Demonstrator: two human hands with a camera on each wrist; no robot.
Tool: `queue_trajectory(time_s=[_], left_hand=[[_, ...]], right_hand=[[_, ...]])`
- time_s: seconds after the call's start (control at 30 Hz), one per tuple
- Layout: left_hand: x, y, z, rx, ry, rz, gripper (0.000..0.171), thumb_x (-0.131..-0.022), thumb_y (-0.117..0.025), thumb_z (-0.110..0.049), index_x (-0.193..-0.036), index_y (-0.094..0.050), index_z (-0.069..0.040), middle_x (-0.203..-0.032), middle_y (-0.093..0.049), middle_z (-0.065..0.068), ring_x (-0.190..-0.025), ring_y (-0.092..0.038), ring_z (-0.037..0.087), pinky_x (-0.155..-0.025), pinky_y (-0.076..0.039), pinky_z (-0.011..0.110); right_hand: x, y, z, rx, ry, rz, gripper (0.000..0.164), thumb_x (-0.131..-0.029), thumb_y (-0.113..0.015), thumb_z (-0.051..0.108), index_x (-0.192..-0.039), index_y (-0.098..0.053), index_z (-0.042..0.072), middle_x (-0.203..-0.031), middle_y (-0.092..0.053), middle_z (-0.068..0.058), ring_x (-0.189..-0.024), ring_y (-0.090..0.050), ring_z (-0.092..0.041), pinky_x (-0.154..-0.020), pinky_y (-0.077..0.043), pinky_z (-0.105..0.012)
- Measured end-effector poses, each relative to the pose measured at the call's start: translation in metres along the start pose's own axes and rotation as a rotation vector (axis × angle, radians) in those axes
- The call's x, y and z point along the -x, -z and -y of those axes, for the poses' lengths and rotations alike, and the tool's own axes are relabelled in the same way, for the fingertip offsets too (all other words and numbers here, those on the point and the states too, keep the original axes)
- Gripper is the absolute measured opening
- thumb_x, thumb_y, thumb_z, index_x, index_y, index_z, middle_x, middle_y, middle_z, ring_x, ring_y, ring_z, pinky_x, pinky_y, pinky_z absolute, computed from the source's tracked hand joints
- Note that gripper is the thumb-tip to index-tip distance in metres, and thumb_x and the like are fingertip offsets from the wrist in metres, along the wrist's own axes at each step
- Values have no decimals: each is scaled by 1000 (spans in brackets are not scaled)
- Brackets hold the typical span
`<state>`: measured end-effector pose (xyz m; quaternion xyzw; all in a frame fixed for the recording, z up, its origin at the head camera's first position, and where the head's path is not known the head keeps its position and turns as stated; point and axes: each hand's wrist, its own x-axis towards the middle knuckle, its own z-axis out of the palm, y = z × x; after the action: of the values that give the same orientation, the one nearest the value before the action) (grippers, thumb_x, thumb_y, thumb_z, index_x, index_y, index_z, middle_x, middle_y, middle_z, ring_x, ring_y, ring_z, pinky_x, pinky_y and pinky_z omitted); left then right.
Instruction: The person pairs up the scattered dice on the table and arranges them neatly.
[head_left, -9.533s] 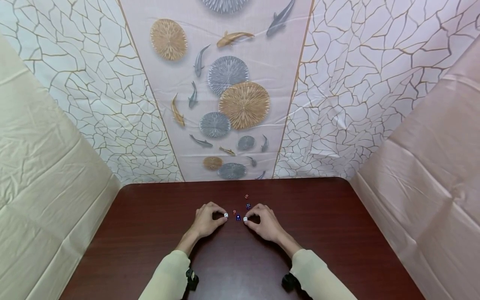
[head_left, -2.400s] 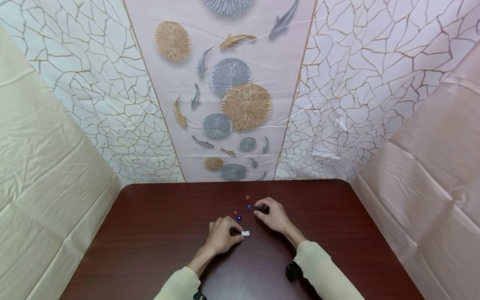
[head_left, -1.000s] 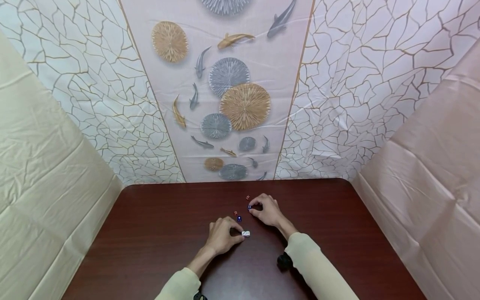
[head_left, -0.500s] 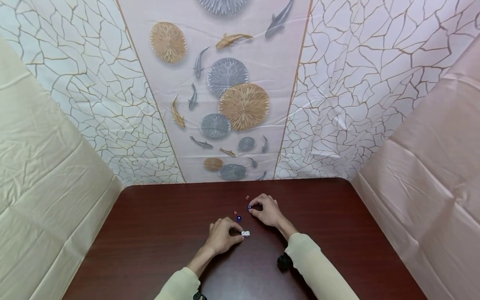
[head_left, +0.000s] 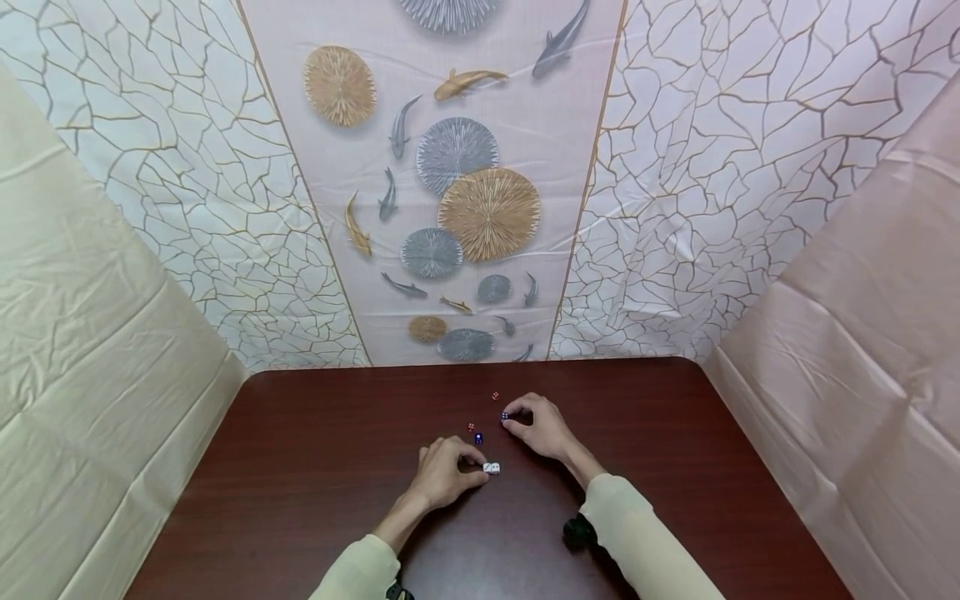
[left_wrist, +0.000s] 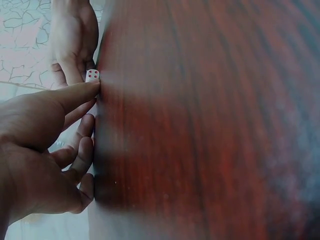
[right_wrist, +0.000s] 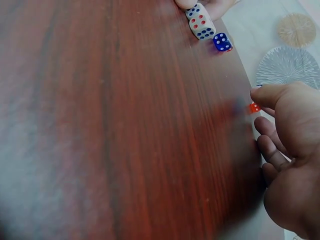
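Observation:
My left hand (head_left: 442, 475) pinches the left one of two white dice (head_left: 495, 468) that sit side by side on the dark red-brown table. In the left wrist view, a white die (left_wrist: 93, 75) with red pips shows just past the thumb. Farther back and to the right, my right hand (head_left: 546, 429) pinches a blue die (head_left: 505, 417) between thumb and fingertips; its thumb mostly hides that die in the right wrist view. A second blue die (head_left: 478, 438) lies behind the white pair. One red die (head_left: 471, 427) lies close to it, and another red die (head_left: 496, 396) sits farthest back.
The table (head_left: 315, 433) has rounded far corners and meets a patterned cloth backdrop (head_left: 457, 250). Plain beige cloth (head_left: 825, 350) hangs at the right side, with a similar cream cloth (head_left: 112, 350) at the left.
Earlier each hand held a white die; these now sit together nearer me. The right hand let go of its white die, took hold of the farther blue die and shifted it slightly right and nearer.

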<state>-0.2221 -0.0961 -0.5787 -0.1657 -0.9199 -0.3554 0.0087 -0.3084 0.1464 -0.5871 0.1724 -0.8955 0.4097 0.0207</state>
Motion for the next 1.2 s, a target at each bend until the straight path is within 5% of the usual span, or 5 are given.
queue_trajectory(time_s=[0.37,0.73,1.07,1.2], left_hand=[[1,-1,-1,-15,4,-9,13,-87,-98,-25,-97,-90,-23,-93,-75,-6,-91,-61,13,-84,-31,38],[1,-1,-1,-12,4,-11,12,-87,-98,-25,-96,-90,-24,-94,-75,-6,-92,-62,13,-84,-31,38],[1,-1,0,-6,2,-9,13,-87,-98,-25,-97,-90,-23,-94,-75,-5,-92,-62,14,-84,-30,39],[0,-2,0,-4,3,-8,13,-87,-98,-25,-97,-90,-23,-95,-75,-5,-92,-62,15,-84,-30,39]], right_hand=[[19,6,5,-4,0,28,12,-101,-86,17,-113,-85,17,-118,-79,-1,-114,-70,-22,-104,-54,-45],[30,0,10,21,94,100,9,-102,-85,21,-111,-84,20,-116,-78,2,-111,-65,-18,-100,-49,-39],[31,-3,14,38,119,159,12,-101,-86,22,-113,-85,20,-117,-76,3,-118,-63,-22,-110,-39,-58],[31,-3,15,50,116,163,12,-101,-87,22,-113,-85,22,-118,-75,3,-120,-62,-23,-111,-37,-56]])
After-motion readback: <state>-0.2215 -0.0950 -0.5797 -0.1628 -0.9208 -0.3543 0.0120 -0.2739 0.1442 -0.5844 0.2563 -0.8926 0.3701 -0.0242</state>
